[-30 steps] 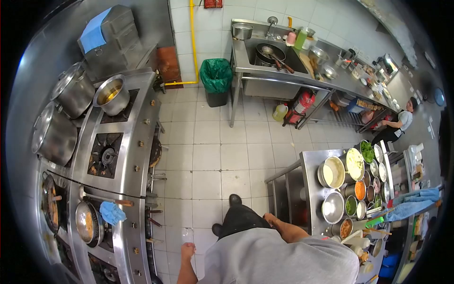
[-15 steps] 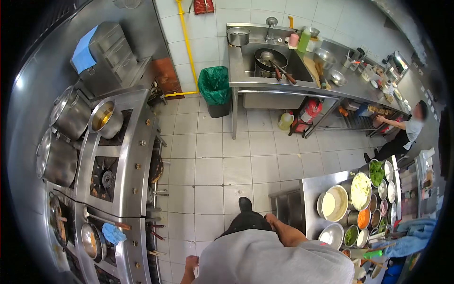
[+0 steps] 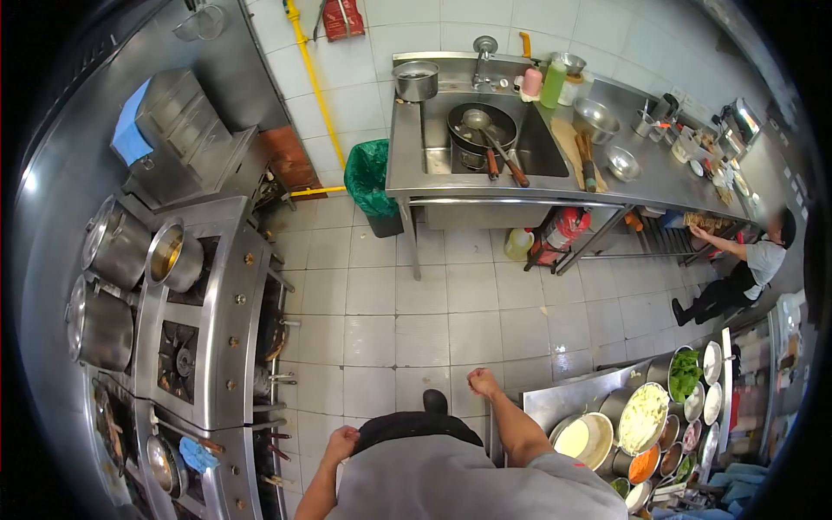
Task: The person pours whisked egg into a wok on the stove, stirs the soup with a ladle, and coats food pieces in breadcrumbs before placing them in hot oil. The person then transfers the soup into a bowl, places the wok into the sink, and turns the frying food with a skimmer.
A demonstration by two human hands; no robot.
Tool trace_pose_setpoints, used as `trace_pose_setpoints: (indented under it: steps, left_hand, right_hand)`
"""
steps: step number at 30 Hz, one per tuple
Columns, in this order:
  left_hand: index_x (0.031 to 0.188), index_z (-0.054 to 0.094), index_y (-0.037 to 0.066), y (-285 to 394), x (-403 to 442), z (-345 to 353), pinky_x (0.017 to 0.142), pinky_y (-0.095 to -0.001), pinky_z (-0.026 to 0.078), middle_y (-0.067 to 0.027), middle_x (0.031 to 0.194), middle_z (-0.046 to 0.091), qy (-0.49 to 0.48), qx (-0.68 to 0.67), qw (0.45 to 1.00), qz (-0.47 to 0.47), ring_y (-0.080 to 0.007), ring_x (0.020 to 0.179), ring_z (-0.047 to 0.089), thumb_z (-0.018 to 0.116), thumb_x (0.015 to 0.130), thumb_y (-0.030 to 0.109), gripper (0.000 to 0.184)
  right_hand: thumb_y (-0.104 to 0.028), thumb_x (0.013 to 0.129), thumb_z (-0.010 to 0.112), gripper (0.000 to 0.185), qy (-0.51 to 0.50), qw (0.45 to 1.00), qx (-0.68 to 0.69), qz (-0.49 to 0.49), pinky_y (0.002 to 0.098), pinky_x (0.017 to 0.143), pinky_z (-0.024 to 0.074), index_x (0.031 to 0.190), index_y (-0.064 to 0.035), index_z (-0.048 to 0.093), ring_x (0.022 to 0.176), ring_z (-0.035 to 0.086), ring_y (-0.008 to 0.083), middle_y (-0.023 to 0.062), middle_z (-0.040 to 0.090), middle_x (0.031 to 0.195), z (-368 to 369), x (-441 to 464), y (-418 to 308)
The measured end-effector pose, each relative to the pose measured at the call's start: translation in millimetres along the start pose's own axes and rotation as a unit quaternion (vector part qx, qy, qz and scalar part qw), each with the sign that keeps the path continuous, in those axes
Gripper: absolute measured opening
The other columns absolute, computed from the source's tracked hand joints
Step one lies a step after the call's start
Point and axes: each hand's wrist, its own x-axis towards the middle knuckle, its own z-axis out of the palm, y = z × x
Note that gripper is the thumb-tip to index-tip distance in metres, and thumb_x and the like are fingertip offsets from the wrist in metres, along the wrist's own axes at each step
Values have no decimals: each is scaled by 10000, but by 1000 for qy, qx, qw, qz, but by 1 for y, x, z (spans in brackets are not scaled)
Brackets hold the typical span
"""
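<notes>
My left hand hangs low beside my left hip over the tiled floor, fingers curled in, with nothing seen in it. Forward of my body on the right is my right hand, loosely closed and apart from everything, no object showing. It is nearest the steel prep counter. On that counter stand a wide pot of pale yellow contents, a pot of chopped pale food, a container of orange food and a pot of green leaves. The gas stove lies to my left.
Ahead is a steel sink holding a black wok with a ladle. A green-lined bin stands left of it. A fire extinguisher sits underneath. A person stands at the far right. Large pots line the stove.
I have moved forward, so the sink and bin appear closer. My right hand has swung forward and up; my left hand shows more fully. The far person has shifted slightly.
</notes>
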Motion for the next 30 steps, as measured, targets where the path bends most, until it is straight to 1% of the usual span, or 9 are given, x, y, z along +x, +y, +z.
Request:
trace_pose_setpoints:
  steps: [7,10,13,20,23,27,28,29,30]
  left_hand:
    - [840,626,-1,-46,8,-11,602,-273,484,-75,689,631,31,-36,997,-61,-133,634,592,608,798,149,157]
    - [817,628,5,-77,-13,-14,566,-278,485,-74,669,624,80,-81,986,-124,-136,600,593,610,786,136,136]
    - [815,634,8,-109,-50,-9,540,-287,486,-79,668,631,114,-108,968,-196,-150,573,598,624,772,149,149]
    - [875,677,25,-129,-127,26,798,-382,501,-218,861,658,190,22,947,-257,-342,875,634,612,704,192,248]
    - [876,679,26,-121,-153,30,805,-374,502,-222,892,656,201,-6,931,-305,-332,883,636,620,668,173,261]
    - [856,656,-16,-163,-170,52,640,-341,539,-168,660,650,210,-14,943,-256,-250,608,653,651,664,154,257]
    - [810,656,-19,-154,-170,48,585,-340,538,-163,609,633,210,-182,901,-332,-228,524,633,631,693,150,207]
    - [755,657,8,-144,-176,40,749,-387,518,-188,787,664,225,-119,913,-318,-294,796,655,618,717,180,181]
    - [757,657,6,-150,-176,41,748,-390,517,-187,782,663,251,-79,913,-311,-302,790,653,617,719,209,210]
  right_hand:
    - [-117,718,525,174,-9,994,-75,77,338,428,448,624,4,608,469,541,185,115,578,562,12,-2,77]
    - [-130,722,544,202,-134,974,-151,-102,332,415,452,618,29,613,470,546,188,124,578,563,8,-26,80]
    - [-150,777,568,191,-214,932,-276,99,317,426,461,751,29,628,463,539,185,94,587,595,8,-58,18]
    - [-127,782,576,167,-227,945,-216,92,303,377,414,738,32,601,467,530,164,91,563,586,24,-3,13]
    - [-95,746,528,105,-374,926,33,36,337,335,371,720,-7,581,442,519,194,93,548,564,4,106,82]
    - [-53,761,518,74,-210,944,-253,-3,300,358,428,764,-10,578,458,528,160,86,559,592,50,66,-50]
    - [-57,765,512,87,-197,947,-254,1,295,364,436,770,-9,584,462,532,156,87,564,598,62,63,-66]
    - [-61,768,505,100,-185,949,-257,6,291,369,445,775,-9,591,467,536,152,87,568,603,76,57,-81]
    - [-61,770,494,120,-172,944,-281,-2,286,376,450,789,-9,600,477,545,146,85,568,606,90,47,-96]
